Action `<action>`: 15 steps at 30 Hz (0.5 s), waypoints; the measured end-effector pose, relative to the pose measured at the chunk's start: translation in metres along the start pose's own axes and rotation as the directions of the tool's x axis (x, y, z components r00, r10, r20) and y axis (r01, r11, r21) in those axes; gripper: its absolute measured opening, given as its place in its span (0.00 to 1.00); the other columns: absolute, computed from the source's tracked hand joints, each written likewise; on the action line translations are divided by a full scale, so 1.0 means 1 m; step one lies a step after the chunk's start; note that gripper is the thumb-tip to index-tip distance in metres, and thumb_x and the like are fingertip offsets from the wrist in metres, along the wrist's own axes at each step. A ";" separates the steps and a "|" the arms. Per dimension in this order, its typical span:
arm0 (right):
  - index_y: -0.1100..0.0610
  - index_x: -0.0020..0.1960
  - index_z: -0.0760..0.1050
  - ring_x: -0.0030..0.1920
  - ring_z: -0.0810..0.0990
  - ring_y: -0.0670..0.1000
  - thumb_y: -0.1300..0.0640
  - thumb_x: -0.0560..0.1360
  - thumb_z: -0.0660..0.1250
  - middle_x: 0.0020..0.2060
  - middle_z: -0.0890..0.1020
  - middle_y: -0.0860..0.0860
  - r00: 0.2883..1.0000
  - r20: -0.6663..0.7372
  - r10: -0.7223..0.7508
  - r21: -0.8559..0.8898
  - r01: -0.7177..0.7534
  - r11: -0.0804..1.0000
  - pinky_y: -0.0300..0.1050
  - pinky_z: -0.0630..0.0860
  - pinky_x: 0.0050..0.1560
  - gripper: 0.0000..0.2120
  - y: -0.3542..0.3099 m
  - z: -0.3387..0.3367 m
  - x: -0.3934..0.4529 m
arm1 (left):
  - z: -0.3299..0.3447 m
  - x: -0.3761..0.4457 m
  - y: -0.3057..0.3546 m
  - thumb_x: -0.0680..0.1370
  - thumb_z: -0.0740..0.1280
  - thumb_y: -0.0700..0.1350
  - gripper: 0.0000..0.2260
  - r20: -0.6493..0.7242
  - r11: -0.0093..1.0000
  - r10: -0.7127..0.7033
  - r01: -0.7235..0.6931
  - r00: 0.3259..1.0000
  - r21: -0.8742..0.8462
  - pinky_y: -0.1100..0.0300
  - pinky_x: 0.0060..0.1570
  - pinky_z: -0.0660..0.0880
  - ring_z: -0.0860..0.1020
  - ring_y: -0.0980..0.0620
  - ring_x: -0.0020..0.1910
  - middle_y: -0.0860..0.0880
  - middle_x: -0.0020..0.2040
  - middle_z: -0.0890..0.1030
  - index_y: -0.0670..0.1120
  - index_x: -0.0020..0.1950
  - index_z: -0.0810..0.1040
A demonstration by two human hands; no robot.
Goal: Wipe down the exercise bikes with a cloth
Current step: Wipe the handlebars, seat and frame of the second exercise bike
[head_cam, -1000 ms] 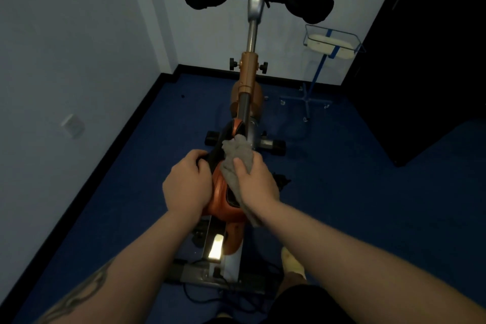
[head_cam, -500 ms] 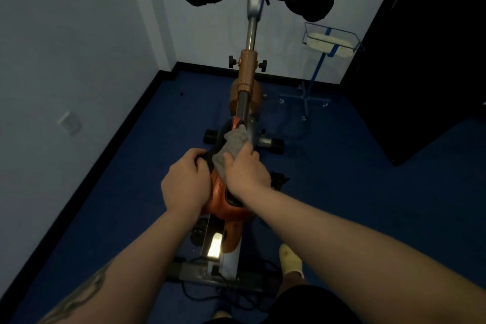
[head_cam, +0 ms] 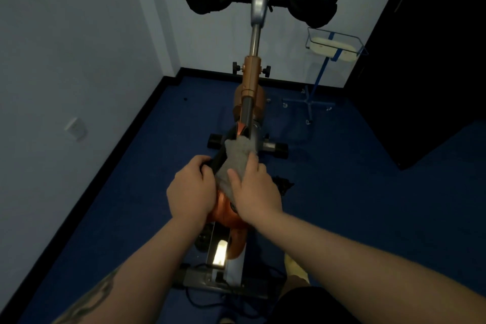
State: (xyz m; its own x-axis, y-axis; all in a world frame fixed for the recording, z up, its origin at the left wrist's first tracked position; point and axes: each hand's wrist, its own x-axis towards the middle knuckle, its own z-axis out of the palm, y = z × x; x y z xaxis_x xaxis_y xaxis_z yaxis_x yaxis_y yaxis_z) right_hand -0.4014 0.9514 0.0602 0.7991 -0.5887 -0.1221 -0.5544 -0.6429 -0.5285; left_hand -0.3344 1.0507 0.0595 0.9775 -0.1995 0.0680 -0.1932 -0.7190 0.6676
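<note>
Blue carpet (head_cam: 355,205) covers the floor we stand on, edged by a black skirting strip under pale walls (head_cam: 65,47) that meet in a corner ahead and to the left; a dark cabinet (head_cam: 434,73) fills the right side, leaving open floor on either side of the machine. Between them the exercise bike (head_cam: 251,79) runs straight away from us, its orange frame and post rising to black handlebars (head_cam: 207,0) and a small console near the far wall. To its right, close to the wall and apart from the bike, a blue wheeled stand (head_cam: 318,87) carries a wire basket (head_cam: 361,46) with a flat pale item lying in it; we cannot tell what that is. On the left wall sits a white socket plate (head_cam: 75,127). Down at the orange housing our left hand (head_cam: 190,194) curls round a black part on the left side of the frame and grips it. Our right hand (head_cam: 256,192) pinches the grey cloth (head_cam: 234,158) between thumb and fingers, pressing it on top of the frame just beside the left hand, its far end reaching the foot of the dark post. A light sock (head_cam: 295,268) shows on the carpet by the rear base.
</note>
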 end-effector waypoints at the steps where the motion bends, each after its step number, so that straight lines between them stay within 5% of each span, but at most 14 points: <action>1: 0.53 0.78 0.47 0.62 0.72 0.57 0.37 0.79 0.48 0.68 0.67 0.57 0.998 -0.011 -0.061 -0.025 0.061 0.998 0.55 0.75 0.55 0.34 0.005 0.001 -0.009 | 0.000 0.000 0.000 0.80 0.56 0.46 0.14 0.000 1.000 0.001 -0.001 1.000 0.001 0.59 0.37 0.66 0.73 0.57 0.41 0.53 0.48 0.82 0.54 0.60 0.77; 5: 0.56 0.77 0.49 0.59 0.75 0.58 0.37 0.80 0.47 0.65 0.72 0.58 0.995 0.089 0.041 -0.079 -0.034 0.996 0.52 0.73 0.51 0.33 0.001 -0.005 0.024 | 0.000 0.000 0.002 0.80 0.56 0.46 0.14 0.005 1.000 -0.004 0.004 1.000 0.003 0.58 0.37 0.67 0.74 0.56 0.39 0.53 0.46 0.81 0.54 0.60 0.77; 9: 0.60 0.70 0.58 0.55 0.77 0.59 0.40 0.81 0.47 0.60 0.77 0.59 0.968 0.143 0.205 0.070 -0.216 0.974 0.49 0.71 0.46 0.27 -0.013 -0.008 0.052 | 0.000 0.000 0.001 0.80 0.56 0.45 0.14 -0.005 1.000 0.001 -0.001 1.000 0.002 0.58 0.38 0.67 0.73 0.56 0.39 0.53 0.45 0.81 0.54 0.60 0.77; 12: 0.58 0.76 0.51 0.65 0.71 0.59 0.40 0.80 0.48 0.67 0.71 0.59 0.993 0.089 0.075 -0.003 -0.075 0.997 0.55 0.70 0.62 0.31 -0.002 -0.001 0.017 | 0.000 0.000 0.001 0.80 0.57 0.45 0.13 -0.010 1.000 0.011 -0.011 1.000 0.003 0.59 0.37 0.66 0.73 0.57 0.39 0.54 0.45 0.81 0.54 0.60 0.78; 15: 0.55 0.78 0.46 0.77 0.51 0.55 0.39 0.80 0.46 0.76 0.57 0.56 0.998 0.040 -0.040 -0.061 0.042 0.997 0.58 0.50 0.75 0.33 0.007 0.003 -0.010 | 0.000 0.000 0.001 0.79 0.57 0.45 0.13 0.003 1.000 0.014 -0.014 1.000 0.007 0.58 0.36 0.67 0.73 0.57 0.38 0.55 0.43 0.79 0.53 0.59 0.78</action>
State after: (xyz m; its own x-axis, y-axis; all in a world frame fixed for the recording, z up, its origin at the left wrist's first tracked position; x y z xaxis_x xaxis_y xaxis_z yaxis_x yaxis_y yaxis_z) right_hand -0.4126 0.9542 0.0549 0.8293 -0.5424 -0.1345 -0.5331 -0.6957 -0.4813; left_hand -0.3348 1.0498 0.0606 0.9745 -0.2113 0.0752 -0.2073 -0.7209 0.6613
